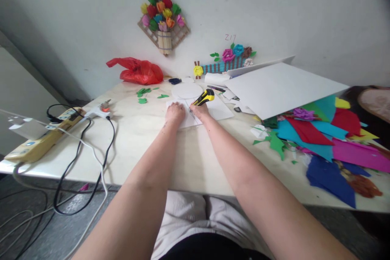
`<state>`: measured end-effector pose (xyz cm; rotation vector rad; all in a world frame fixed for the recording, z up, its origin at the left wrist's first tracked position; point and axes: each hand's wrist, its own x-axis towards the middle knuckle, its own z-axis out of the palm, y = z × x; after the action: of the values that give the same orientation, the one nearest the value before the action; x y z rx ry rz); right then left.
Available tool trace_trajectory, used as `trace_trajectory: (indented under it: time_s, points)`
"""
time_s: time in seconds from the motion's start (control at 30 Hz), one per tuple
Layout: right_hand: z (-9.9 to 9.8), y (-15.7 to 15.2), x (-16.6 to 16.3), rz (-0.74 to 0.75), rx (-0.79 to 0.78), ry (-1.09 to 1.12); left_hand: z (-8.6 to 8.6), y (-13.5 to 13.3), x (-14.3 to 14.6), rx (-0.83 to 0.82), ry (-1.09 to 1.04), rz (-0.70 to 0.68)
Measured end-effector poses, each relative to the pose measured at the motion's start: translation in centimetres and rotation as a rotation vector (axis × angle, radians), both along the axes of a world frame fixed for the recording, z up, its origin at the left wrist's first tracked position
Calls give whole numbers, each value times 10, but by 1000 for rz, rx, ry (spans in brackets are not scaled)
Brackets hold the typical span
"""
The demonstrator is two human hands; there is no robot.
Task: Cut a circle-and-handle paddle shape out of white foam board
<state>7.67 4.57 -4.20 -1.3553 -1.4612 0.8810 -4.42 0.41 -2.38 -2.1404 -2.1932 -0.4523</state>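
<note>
My right hand [199, 110] is closed around a yellow and black utility knife [204, 97], its tip down on a white sheet [217, 109] lying on the pale table [146, 138]. My left hand [174, 113] presses on the same sheet just left of the knife, its fingers curled under. A white paper disc [186, 90] lies just beyond both hands.
A large white board [280, 86] leans at the right over a heap of coloured paper [323, 138]. Green paper leaves [143, 92], a red plastic bag [138, 71] and blue scissors [174, 81] lie at the back. A glue gun [100, 110], power strip [42, 138] and cables occupy the left.
</note>
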Motion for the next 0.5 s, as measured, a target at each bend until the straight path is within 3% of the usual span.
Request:
trace_trajectory:
  time_s: [0.5]
  points:
    - [7,-9,2,-11,-15,-28,4,-4,2,-4,-5,10]
